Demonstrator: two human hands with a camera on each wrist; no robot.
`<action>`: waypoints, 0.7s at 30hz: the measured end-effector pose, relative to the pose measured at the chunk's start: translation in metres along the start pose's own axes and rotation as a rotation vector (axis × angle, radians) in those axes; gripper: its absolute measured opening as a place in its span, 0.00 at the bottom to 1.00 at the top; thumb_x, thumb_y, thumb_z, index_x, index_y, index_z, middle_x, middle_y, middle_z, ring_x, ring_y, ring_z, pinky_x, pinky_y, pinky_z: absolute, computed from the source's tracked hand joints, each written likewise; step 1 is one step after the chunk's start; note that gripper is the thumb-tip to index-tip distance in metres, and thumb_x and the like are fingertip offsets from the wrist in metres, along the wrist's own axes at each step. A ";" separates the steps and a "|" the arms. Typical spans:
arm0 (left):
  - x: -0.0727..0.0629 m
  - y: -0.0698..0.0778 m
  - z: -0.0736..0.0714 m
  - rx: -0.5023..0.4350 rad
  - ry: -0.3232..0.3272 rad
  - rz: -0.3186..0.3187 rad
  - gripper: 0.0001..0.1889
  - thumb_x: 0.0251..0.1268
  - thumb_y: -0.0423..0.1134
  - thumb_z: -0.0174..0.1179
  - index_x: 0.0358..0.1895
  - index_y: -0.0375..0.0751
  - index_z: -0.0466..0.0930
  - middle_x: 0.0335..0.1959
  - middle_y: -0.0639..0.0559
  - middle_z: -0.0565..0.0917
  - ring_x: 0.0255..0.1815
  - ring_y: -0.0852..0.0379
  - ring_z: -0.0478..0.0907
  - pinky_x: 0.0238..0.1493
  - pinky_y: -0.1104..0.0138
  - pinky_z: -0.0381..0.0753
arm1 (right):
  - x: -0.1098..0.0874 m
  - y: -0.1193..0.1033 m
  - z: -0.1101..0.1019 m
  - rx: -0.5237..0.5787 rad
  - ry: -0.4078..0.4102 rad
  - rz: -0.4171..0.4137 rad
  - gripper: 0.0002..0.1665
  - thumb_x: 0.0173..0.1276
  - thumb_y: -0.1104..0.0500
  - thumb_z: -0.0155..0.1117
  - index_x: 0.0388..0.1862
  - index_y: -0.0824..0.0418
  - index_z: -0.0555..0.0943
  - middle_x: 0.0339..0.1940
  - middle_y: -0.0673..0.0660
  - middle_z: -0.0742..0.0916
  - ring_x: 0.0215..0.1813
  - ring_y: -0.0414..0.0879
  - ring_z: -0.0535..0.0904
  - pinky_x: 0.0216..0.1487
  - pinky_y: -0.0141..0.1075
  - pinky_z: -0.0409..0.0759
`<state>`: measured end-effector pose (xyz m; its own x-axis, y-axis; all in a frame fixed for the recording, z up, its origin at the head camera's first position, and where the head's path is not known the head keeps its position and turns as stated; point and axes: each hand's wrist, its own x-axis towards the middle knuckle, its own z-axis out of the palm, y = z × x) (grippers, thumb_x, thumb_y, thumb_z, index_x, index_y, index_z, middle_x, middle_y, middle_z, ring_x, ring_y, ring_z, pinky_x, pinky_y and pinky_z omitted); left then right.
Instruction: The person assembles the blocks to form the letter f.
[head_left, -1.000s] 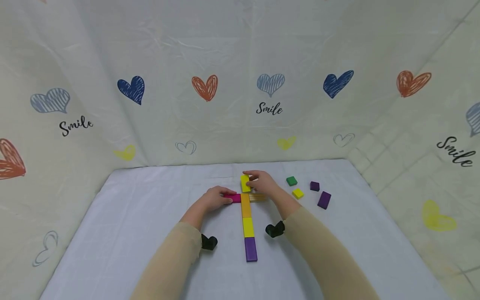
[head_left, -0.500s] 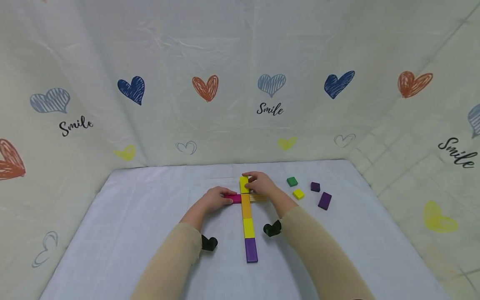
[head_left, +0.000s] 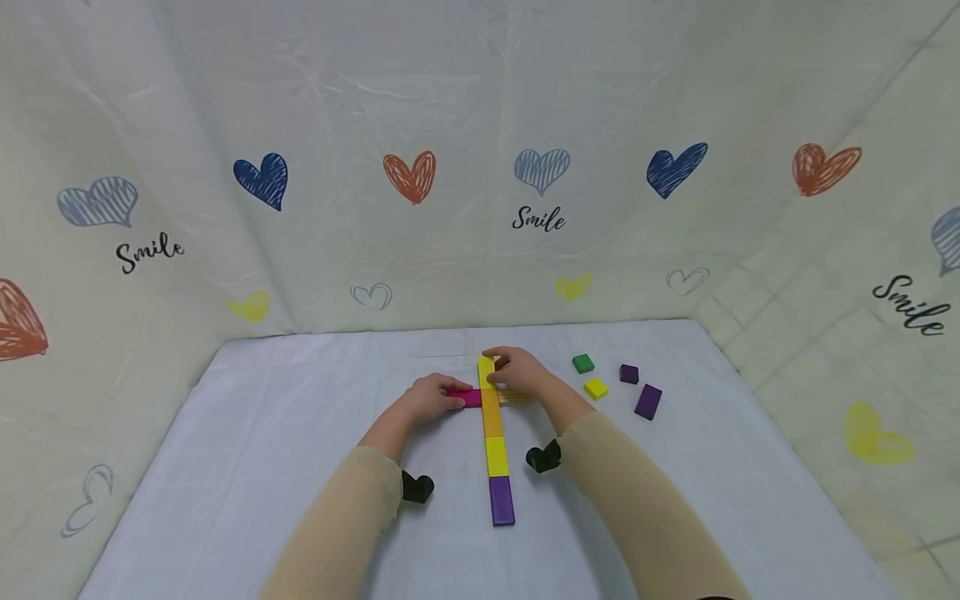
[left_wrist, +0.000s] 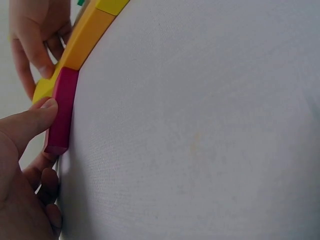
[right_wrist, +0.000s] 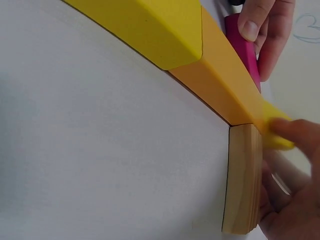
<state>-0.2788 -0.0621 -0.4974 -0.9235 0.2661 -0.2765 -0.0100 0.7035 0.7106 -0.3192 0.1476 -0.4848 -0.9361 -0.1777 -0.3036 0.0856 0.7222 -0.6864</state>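
Note:
My left hand (head_left: 427,397) holds a magenta block (left_wrist: 63,112) between thumb and fingers, its end against the side of an orange block (head_left: 491,415). Beyond it, my right hand (head_left: 522,371) pinches a yellow block (head_left: 486,372) at the far end of the orange one; their ends meet. Nearer to me, a second yellow block (head_left: 497,457) and a purple block (head_left: 502,502) continue the line. Opposite the magenta block, a plain wooden block with grooves (right_wrist: 241,180) sticks out to the right, partly hidden by my right hand in the head view.
To the right on the white-covered table (head_left: 285,467) lie a small green block (head_left: 582,363), a small yellow block (head_left: 596,388), a small purple block (head_left: 629,373) and a longer purple block (head_left: 648,402). A cloth with printed hearts (head_left: 465,267) hangs behind the table.
My right hand has drawn the far yellow block toward me and slightly left, closing the gap to the orange block. My left hand stays on the magenta block.

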 end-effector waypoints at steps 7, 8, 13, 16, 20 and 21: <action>0.000 0.000 0.002 0.002 0.001 -0.009 0.15 0.67 0.44 0.64 0.56 0.61 0.85 0.58 0.48 0.78 0.60 0.46 0.70 0.65 0.45 0.69 | -0.001 -0.005 -0.003 -0.072 -0.018 0.008 0.31 0.67 0.54 0.69 0.69 0.44 0.75 0.56 0.56 0.80 0.53 0.52 0.75 0.59 0.45 0.77; 0.000 0.000 0.002 0.001 0.001 -0.009 0.15 0.67 0.44 0.64 0.56 0.61 0.85 0.59 0.48 0.78 0.60 0.46 0.70 0.64 0.45 0.69 | 0.000 -0.005 -0.003 -0.085 -0.022 0.011 0.31 0.68 0.54 0.69 0.69 0.44 0.75 0.56 0.56 0.80 0.52 0.51 0.75 0.59 0.45 0.77; -0.001 0.001 0.003 -0.002 -0.004 -0.006 0.15 0.67 0.45 0.64 0.56 0.62 0.85 0.60 0.48 0.78 0.61 0.46 0.70 0.64 0.46 0.69 | 0.003 -0.002 -0.006 -0.152 -0.047 0.003 0.30 0.68 0.53 0.69 0.69 0.45 0.75 0.54 0.56 0.81 0.50 0.51 0.76 0.57 0.43 0.79; -0.002 0.001 0.002 0.001 -0.004 -0.001 0.15 0.67 0.46 0.64 0.56 0.63 0.85 0.60 0.48 0.78 0.61 0.46 0.70 0.64 0.46 0.69 | 0.004 -0.001 -0.007 -0.158 -0.055 -0.004 0.30 0.68 0.53 0.69 0.68 0.45 0.76 0.54 0.56 0.81 0.50 0.50 0.76 0.57 0.43 0.79; -0.002 -0.001 0.001 0.007 -0.003 0.005 0.15 0.67 0.46 0.65 0.56 0.62 0.85 0.59 0.48 0.78 0.60 0.46 0.70 0.64 0.45 0.70 | 0.005 -0.001 -0.006 -0.144 -0.056 -0.009 0.30 0.67 0.52 0.69 0.68 0.44 0.76 0.55 0.56 0.81 0.50 0.50 0.76 0.57 0.43 0.78; -0.002 -0.001 0.000 0.011 -0.001 0.004 0.15 0.67 0.46 0.65 0.56 0.62 0.85 0.59 0.48 0.78 0.60 0.46 0.70 0.64 0.45 0.70 | 0.005 -0.001 -0.005 -0.142 -0.057 -0.012 0.30 0.68 0.52 0.69 0.68 0.44 0.76 0.55 0.56 0.81 0.50 0.50 0.76 0.57 0.43 0.78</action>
<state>-0.2770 -0.0632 -0.4978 -0.9230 0.2695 -0.2748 -0.0023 0.7100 0.7042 -0.3255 0.1496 -0.4822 -0.9155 -0.2218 -0.3357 0.0213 0.8065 -0.5908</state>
